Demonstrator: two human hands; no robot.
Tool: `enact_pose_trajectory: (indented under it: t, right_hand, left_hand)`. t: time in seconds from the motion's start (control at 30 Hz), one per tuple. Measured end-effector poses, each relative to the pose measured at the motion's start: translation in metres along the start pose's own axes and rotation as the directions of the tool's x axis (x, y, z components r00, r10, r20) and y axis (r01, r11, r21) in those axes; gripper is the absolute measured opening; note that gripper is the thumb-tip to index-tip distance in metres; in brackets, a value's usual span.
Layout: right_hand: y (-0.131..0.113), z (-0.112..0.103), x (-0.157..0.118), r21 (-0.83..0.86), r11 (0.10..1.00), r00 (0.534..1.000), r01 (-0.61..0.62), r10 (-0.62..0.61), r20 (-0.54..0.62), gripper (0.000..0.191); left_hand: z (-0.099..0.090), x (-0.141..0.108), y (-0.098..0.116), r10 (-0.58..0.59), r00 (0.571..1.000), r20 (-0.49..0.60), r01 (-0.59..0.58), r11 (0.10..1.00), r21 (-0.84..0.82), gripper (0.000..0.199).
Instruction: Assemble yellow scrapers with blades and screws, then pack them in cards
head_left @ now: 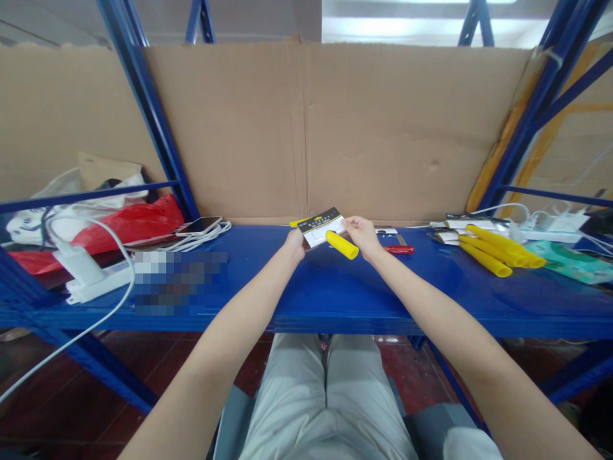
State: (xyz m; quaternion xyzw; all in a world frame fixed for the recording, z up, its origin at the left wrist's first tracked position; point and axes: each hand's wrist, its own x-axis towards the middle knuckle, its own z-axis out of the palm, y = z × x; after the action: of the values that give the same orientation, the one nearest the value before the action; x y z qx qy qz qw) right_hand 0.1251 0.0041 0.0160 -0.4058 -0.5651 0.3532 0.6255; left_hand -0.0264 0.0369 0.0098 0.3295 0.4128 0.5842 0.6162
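Note:
A black-and-white packaging card (317, 228) with a yellow tube (342, 245) on its front is held above the middle of the blue shelf. My left hand (295, 243) grips the card's left side, its fingers mostly behind it. At the right side, my right hand (360, 234) pinches the card's edge with thumb and fingers, close above the tube. Just right of that hand, a red-handled tool (399, 250) lies on the shelf. Another yellow piece (299, 223) shows partly behind the card.
Several yellow tubes (493, 252) and cards lie at the right, near a green packet (575, 262) and white cables. A power strip (98, 281), red bag (134, 220), phone (201, 225) and coiled cable are at the left. Cardboard (383, 128) stands behind the blue shelf (345, 294).

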Motion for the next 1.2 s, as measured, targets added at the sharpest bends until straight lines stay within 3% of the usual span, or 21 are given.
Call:
enact_pose_trajectory:
  t: [0.1, 0.5, 0.73, 1.03, 1.2]
  right_hand:
    - [-0.002, 0.0, 0.001, 0.026, 0.998, 0.998, -0.058, 0.058, -0.03, 0.019]
    - [0.003, -0.002, 0.003, 0.153, 0.974, 0.976, -0.165, 0.183, -0.117, 0.019]
    - [0.004, -0.004, 0.004, 0.146, 0.968, 0.96, -0.202, 0.225, -0.166, 0.016]
    - [0.003, -0.006, 0.004, 0.139, 0.958, 0.951, -0.251, 0.271, -0.15, 0.017]
    - [0.001, -0.007, 0.002, 0.114, 0.949, 0.94, -0.292, 0.307, -0.15, 0.019]
  left_hand:
    - [0.001, -0.006, 0.002, -0.001, 0.999, -0.045, 0.006, 0.993, 0.115, 0.013]
    - [0.007, -0.01, 0.0, 0.062, 0.998, 0.032, -0.067, 0.976, 0.207, 0.016]
    - [0.01, -0.017, 0.001, 0.004, 0.991, 0.131, -0.022, 0.99, 0.136, 0.01]
    - [0.013, -0.023, 0.007, -0.008, 0.99, 0.139, 0.013, 1.0, -0.029, 0.032]
    - [0.013, -0.023, 0.002, 0.013, 0.983, 0.181, -0.027, 0.997, 0.074, 0.004]
